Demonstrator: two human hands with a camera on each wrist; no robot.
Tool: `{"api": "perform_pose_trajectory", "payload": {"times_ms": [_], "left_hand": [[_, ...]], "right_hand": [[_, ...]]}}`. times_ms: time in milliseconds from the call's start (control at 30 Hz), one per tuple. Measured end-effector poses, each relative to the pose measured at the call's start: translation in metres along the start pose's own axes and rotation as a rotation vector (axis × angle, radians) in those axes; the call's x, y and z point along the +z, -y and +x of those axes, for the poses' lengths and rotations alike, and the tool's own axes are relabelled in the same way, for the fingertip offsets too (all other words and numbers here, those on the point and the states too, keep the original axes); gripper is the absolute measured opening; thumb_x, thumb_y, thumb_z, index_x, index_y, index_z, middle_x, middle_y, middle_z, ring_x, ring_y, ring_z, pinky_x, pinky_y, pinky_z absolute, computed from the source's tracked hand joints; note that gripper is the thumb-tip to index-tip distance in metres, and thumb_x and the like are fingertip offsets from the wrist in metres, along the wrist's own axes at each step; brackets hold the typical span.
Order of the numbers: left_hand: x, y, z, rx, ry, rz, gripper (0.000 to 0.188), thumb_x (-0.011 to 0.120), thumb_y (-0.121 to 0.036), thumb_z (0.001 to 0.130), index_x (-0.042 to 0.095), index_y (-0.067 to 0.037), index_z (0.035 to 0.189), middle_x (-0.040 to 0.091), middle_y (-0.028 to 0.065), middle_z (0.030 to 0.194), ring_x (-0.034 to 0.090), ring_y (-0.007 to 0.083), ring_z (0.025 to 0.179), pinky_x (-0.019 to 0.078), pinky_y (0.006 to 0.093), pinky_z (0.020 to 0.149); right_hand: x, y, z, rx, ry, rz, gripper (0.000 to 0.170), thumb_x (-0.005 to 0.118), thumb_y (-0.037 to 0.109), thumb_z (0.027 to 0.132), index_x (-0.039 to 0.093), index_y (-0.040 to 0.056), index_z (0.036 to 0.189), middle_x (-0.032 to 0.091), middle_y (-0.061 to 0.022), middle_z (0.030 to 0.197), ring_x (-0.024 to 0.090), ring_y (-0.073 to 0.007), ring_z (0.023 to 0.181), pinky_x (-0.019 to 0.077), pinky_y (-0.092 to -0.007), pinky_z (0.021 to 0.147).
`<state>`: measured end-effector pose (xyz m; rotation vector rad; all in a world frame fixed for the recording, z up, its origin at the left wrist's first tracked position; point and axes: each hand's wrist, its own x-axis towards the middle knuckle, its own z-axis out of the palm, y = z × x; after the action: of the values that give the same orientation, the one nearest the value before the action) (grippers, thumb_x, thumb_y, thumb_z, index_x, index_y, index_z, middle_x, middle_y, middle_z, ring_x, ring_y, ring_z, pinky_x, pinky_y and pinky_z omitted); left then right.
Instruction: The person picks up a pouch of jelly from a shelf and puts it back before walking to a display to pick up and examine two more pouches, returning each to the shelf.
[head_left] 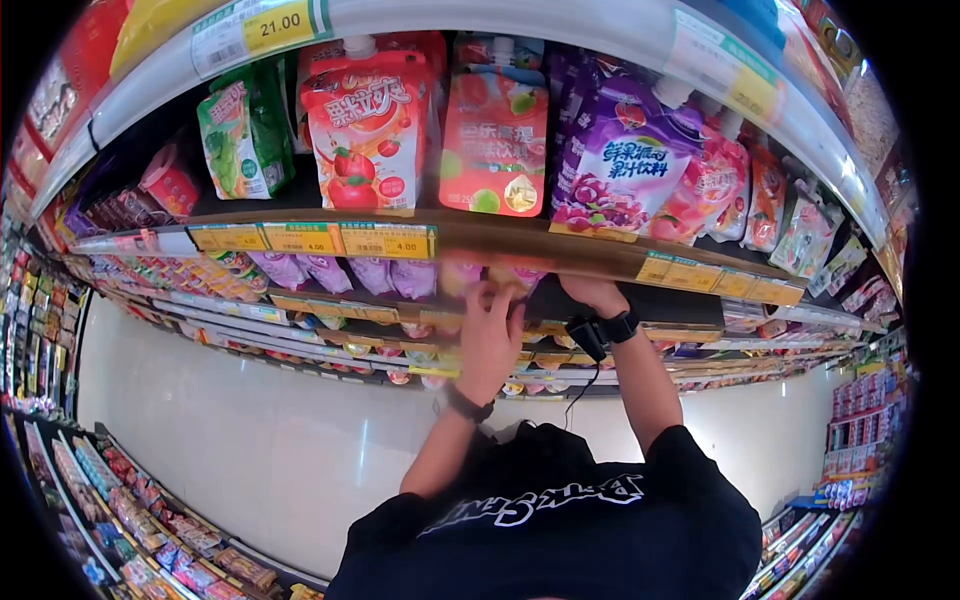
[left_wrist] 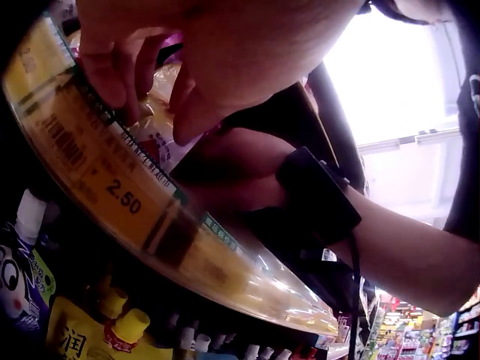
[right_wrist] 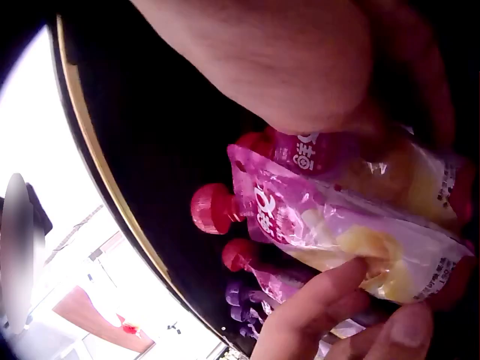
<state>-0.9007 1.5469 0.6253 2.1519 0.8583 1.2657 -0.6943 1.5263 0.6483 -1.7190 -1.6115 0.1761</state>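
Note:
My left hand (head_left: pixel 489 345) is at the front of the shelf below the pouch row, its fingers curled with the thumb at the lower end of a pink-and-yellow drink pouch (right_wrist: pixel 315 214) with a red cap. Deeper in the same dark shelf space, my right hand (head_left: pixel 592 291) reaches in beside that pouch, with its fingertips hidden. A second similar pouch (right_wrist: pixel 375 169) stands close against the first, right by the right hand. I cannot tell whether the right hand holds it.
Red, pink and purple pouches (head_left: pixel 628 160) stand on the shelf above. A price strip (left_wrist: pixel 124 196) runs along the shelf edge beneath the left hand. More purple pouches (head_left: pixel 372 275) sit to the left. The aisle floor (head_left: pixel 250 430) lies behind.

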Motion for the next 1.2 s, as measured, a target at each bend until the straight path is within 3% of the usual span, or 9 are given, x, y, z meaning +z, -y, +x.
{"api": "perform_pose_trajectory", "payload": {"times_ms": [267, 433, 533, 567, 667, 833, 1033, 1200], "left_hand": [[0.001, 0.002, -0.002, 0.018, 0.024, -0.069, 0.032, 0.071, -0.007, 0.087, 0.064, -0.009, 0.118, 0.053, 0.0145, 0.113, 0.063, 0.0302, 0.090, 0.0508, 0.0421, 0.078], [0.005, -0.002, -0.009, 0.044, 0.024, -0.069, 0.030, 0.071, -0.008, 0.087, 0.066, -0.008, 0.117, 0.057, 0.0139, 0.109, 0.061, 0.0318, 0.095, 0.0477, 0.0434, 0.084], [0.015, -0.014, -0.022, 0.044, 0.016, -0.146, 0.028, 0.071, -0.008, 0.087, 0.066, -0.005, 0.114, 0.059, 0.0142, 0.107, 0.061, 0.0332, 0.095, 0.0478, 0.0432, 0.083], [0.019, -0.022, -0.029, 0.041, 0.023, -0.175, 0.027, 0.071, -0.007, 0.087, 0.065, -0.004, 0.113, 0.060, 0.0143, 0.106, 0.061, 0.0337, 0.095, 0.0481, 0.0430, 0.082], [0.034, -0.060, -0.043, 0.142, 0.074, -0.256, 0.024, 0.071, -0.006, 0.086, 0.065, -0.003, 0.109, 0.061, 0.0147, 0.103, 0.061, 0.0342, 0.093, 0.0487, 0.0431, 0.080], [0.084, -0.126, -0.089, 0.173, 0.407, -0.390, 0.016, 0.070, 0.001, 0.082, 0.057, -0.001, 0.090, 0.061, 0.0162, 0.093, 0.062, 0.0342, 0.082, 0.0494, 0.0395, 0.072], [0.156, -0.215, -0.177, 0.195, 0.733, -0.420, 0.022, 0.071, -0.003, 0.081, 0.054, -0.002, 0.094, 0.058, 0.0151, 0.086, 0.060, 0.0316, 0.077, 0.0481, 0.0391, 0.067], [0.212, -0.266, -0.273, 0.313, 1.006, -0.483, 0.020, 0.071, -0.011, 0.088, 0.056, -0.002, 0.098, 0.061, 0.0144, 0.083, 0.063, 0.0271, 0.073, 0.0493, 0.0377, 0.065]], "right_hand": [[0.014, -0.023, -0.012, -0.033, -0.052, 0.029, 0.037, 0.065, 0.019, 0.097, 0.059, 0.0057, 0.131, 0.062, -0.0143, 0.130, 0.059, -0.0270, 0.118, 0.0463, -0.0383, 0.100], [0.004, 0.023, -0.020, 0.058, -0.169, 0.164, 0.029, 0.069, 0.018, 0.094, 0.066, 0.0029, 0.118, 0.069, -0.0163, 0.116, 0.067, -0.0241, 0.102, 0.0527, -0.0363, 0.087], [-0.017, 0.061, -0.037, 0.275, -0.251, 0.263, 0.026, 0.070, 0.018, 0.092, 0.068, 0.0005, 0.111, 0.071, -0.0162, 0.102, 0.069, -0.0216, 0.089, 0.0547, -0.0351, 0.077], [-0.021, 0.058, -0.054, 0.380, -0.231, 0.396, 0.027, 0.071, 0.018, 0.091, 0.067, -0.0017, 0.108, 0.072, -0.0165, 0.094, 0.070, -0.0200, 0.085, 0.0546, -0.0355, 0.074], [-0.038, 0.057, -0.110, 0.298, -0.274, 0.379, 0.020, 0.070, 0.009, 0.091, 0.067, -0.0015, 0.108, 0.071, -0.0121, 0.097, 0.070, -0.0177, 0.083, 0.0553, -0.0318, 0.072], [-0.092, 0.044, -0.220, 0.329, -0.296, 0.204, 0.016, 0.063, 0.003, 0.092, 0.068, -0.0008, 0.106, 0.069, -0.0149, 0.091, 0.069, -0.0262, 0.078, 0.0547, -0.0334, 0.071], [-0.157, 0.018, -0.367, 0.540, -0.346, 0.142, 0.018, 0.058, 0.006, 0.092, 0.069, 0.0020, 0.105, 0.070, -0.0187, 0.092, 0.069, -0.0358, 0.083, 0.0549, -0.0394, 0.074], [-0.192, -0.005, -0.512, 0.655, -0.254, 0.089, 0.020, 0.060, 0.013, 0.092, 0.068, 0.0036, 0.108, 0.071, -0.0183, 0.093, 0.070, -0.0351, 0.085, 0.0557, -0.0425, 0.075]]}}
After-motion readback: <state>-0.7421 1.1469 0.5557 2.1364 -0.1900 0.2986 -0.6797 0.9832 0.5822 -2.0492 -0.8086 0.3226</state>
